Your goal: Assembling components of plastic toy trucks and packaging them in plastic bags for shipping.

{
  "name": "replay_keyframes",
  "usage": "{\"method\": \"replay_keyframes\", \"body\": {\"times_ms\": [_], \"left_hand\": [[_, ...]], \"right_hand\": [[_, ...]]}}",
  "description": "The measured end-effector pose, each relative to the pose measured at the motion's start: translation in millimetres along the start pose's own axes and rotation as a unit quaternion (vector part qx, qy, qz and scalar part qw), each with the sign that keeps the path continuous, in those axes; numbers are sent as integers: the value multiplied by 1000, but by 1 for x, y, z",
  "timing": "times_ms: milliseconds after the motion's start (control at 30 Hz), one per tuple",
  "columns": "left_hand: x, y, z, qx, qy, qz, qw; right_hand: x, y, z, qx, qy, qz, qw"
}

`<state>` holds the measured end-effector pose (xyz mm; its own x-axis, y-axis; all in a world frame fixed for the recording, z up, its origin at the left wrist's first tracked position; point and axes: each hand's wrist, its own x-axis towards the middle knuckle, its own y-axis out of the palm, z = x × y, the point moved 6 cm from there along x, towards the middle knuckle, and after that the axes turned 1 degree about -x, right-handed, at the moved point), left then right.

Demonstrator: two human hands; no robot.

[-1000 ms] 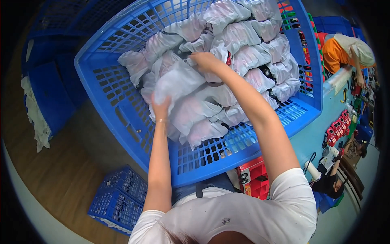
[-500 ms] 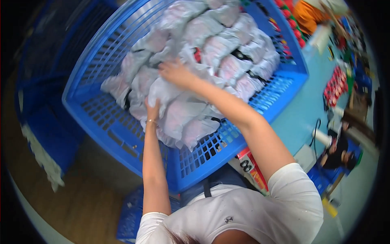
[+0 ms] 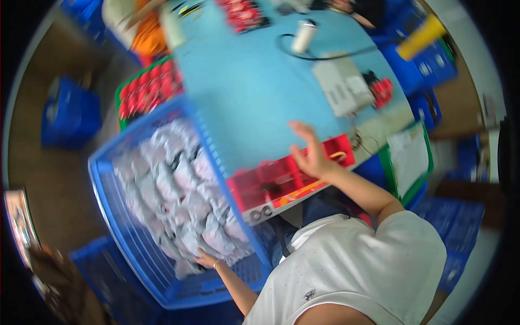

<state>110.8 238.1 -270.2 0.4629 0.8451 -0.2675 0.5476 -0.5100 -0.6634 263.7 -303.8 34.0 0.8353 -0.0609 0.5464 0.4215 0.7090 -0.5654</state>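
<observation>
A large blue slatted crate holds rows of white plastic-wrapped bundles, with pinkish colour showing through the wrapping. My left hand reaches into the crate's near end, its fingers stretched out against the closest bundles. My right hand is raised over a red divided bin at the table's near edge. Its fingers are spread and nothing is in them; motion blurs it somewhat.
On the light blue table stand a grey box-shaped device and a white cylinder with a black cable. A green-rimmed tray of red parts adjoins the crate. A person in orange works beyond.
My right hand has left the bundles and moved right, over the red bin. The view has turned toward the table, so the crate now appears further left. My left hand stays in the crate.
</observation>
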Motion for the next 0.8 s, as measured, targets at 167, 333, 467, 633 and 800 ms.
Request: {"method": "replay_keyframes", "body": {"times_ms": [167, 333, 467, 633, 800], "left_hand": [[-62, 25, -141, -38, 135, 22, 990], [-216, 78, -294, -106, 319, 115, 935], [-359, 137, -351, -134, 404, 224, 877], [-569, 199, -386, -59, 504, 472, 721], [-748, 219, -387, -22, 693, 589, 415]], "right_hand": [[-25, -238, -171, -260, 132, -285, 913], [-90, -338, -381, -449, 352, -249, 783], [-132, -355, -460, -369, 539, -59, 755], [-127, -380, -379, -349, 408, -40, 843], [-153, -414, -224, -259, 298, -36, 918]]}}
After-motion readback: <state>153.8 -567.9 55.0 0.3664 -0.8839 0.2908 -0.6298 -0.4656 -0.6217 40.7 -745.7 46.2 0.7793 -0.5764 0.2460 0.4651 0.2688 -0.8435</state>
